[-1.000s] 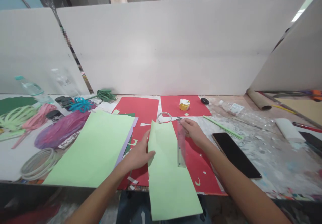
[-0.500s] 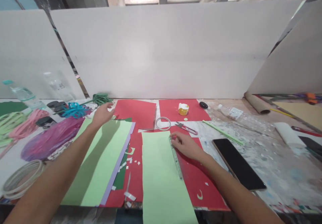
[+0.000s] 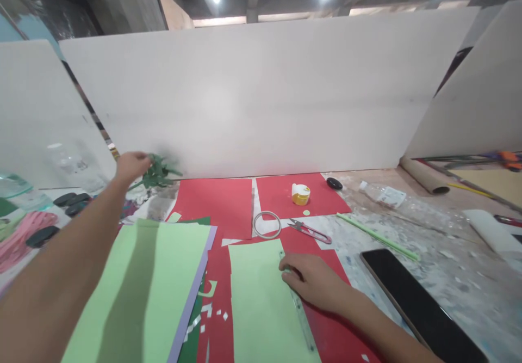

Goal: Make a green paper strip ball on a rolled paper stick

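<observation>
Two bare hands work over a cluttered bench point(image 3: 440, 227), well apart from each other. At the far left lie pink cord loops point(image 3: 18, 232) and some black clips point(image 3: 71, 200), with a blurred clear bottle point(image 3: 73, 161) behind them. The left hand point(image 3: 130, 165) reaches to the back of the bench, its grip closed around a bundle of dark green cord point(image 3: 159, 172) just before the white partition point(image 3: 261, 91). Nearer the body lies a large light green sheet point(image 3: 138, 292) over a purple one, the arm's shadow across it. Next to it, red paper point(image 3: 220, 202) carries a narrower light green sheet point(image 3: 256, 297). The right hand point(image 3: 312, 281) rests palm down at that sheet's right edge, fingers spread flat and pressing a clear ruler point(image 3: 302, 319) that runs along the edge; its grip holds nothing closed. Beyond it lie a metal ring point(image 3: 267, 224), red-handled snips point(image 3: 310, 231) and a small yellow pot point(image 3: 300, 194). Farther right are a pale green straw point(image 3: 377, 236) and a black phone point(image 3: 420, 303).
</observation>
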Demonstrator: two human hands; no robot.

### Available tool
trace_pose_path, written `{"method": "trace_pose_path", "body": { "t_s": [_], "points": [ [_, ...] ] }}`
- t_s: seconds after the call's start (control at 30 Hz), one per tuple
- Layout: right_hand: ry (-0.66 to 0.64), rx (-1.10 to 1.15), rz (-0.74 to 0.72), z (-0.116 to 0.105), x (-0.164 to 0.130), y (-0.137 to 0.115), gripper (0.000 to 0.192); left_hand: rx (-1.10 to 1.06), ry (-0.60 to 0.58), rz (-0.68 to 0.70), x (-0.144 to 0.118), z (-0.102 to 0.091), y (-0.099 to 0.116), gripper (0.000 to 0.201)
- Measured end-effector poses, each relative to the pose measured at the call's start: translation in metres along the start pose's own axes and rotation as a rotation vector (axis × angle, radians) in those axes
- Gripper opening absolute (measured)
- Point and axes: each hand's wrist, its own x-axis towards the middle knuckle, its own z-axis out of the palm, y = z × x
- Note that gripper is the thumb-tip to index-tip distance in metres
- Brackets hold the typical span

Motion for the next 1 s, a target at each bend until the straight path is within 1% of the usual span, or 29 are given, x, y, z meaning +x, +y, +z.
{"method": "trace_pose_path", "body": {
  "t_s": [0.07,0.13,0.17,0.2,0.23,0.27,0.3,0.33,0.37,0.4,0.47,0.5,0.57,0.63,0.67,0.73,0.8,0.87,0.93,1.0],
  "points": [
    [0.000,0.006,0.002,0.001,0.000,0.001,0.016,-0.098,0.026,0.080,0.016,-0.038,0.021,0.040],
    [-0.003,0.009,0.008,0.002,0.000,0.001,0.016,-0.166,0.037,0.170,0.024,-0.075,0.043,0.049],
    [-0.004,0.011,0.010,0.002,0.000,0.002,0.017,-0.190,0.041,0.213,0.025,-0.089,0.054,0.055],
    [-0.004,0.012,0.010,0.002,0.000,0.002,0.017,-0.212,0.026,0.257,0.023,-0.099,0.064,0.057],
    [-0.003,0.014,0.008,0.002,0.000,0.002,0.017,-0.229,-0.019,0.303,0.019,-0.103,0.073,0.058],
    [0.001,0.015,0.002,0.002,0.000,0.002,0.018,-0.241,-0.087,0.354,0.014,-0.102,0.080,0.059],
    [0.006,0.018,-0.006,0.002,-0.001,0.002,0.018,-0.241,-0.163,0.396,0.007,-0.094,0.085,0.061],
    [0.008,0.019,-0.015,0.002,-0.001,0.002,0.018,-0.230,-0.210,0.417,0.000,-0.081,0.087,0.063],
    [0.009,0.020,-0.022,0.002,-0.001,0.003,0.018,-0.207,-0.235,0.423,-0.008,-0.064,0.087,0.064],
    [0.011,0.021,-0.028,0.002,-0.001,0.003,0.018,-0.177,-0.236,0.415,-0.018,-0.043,0.084,0.064],
    [0.015,0.019,-0.036,0.002,-0.002,0.003,0.018,-0.108,-0.212,0.369,-0.039,0.002,0.071,0.060],
    [0.016,0.018,-0.039,0.003,-0.002,0.004,0.018,-0.077,-0.219,0.342,-0.050,0.024,0.063,0.061],
    [0.016,0.016,-0.047,0.003,-0.002,0.005,0.018,-0.029,-0.232,0.288,-0.072,0.062,0.045,0.069],
    [0.013,0.013,-0.056,0.003,-0.002,0.006,0.018,0.005,-0.267,0.239,-0.090,0.089,0.029,0.068],
    [0.014,0.012,-0.058,0.002,-0.002,0.006,0.018,0.021,-0.290,0.222,-0.096,0.097,0.022,0.063],
    [0.019,0.014,-0.060,0.002,-0.001,0.006,0.018,0.034,-0.296,0.195,-0.103,0.104,0.012,0.045],
    [0.020,0.020,-0.055,0.001,-0.002,0.006,0.018,0.015,-0.276,0.183,-0.103,0.099,0.005,0.035],
    [0.014,0.022,-0.051,0.001,-0.002,0.005,0.018,-0.043,-0.238,0.183,-0.100,0.086,0.000,0.034],
    [0.016,0.017,-0.052,0.002,-0.003,0.005,0.018,-0.130,-0.188,0.179,-0.101,0.068,-0.005,0.039],
    [0.021,0.011,-0.061,0.003,-0.004,0.005,0.018,-0.224,-0.126,0.159,-0.107,0.050,-0.012,0.046]
  ]
}}
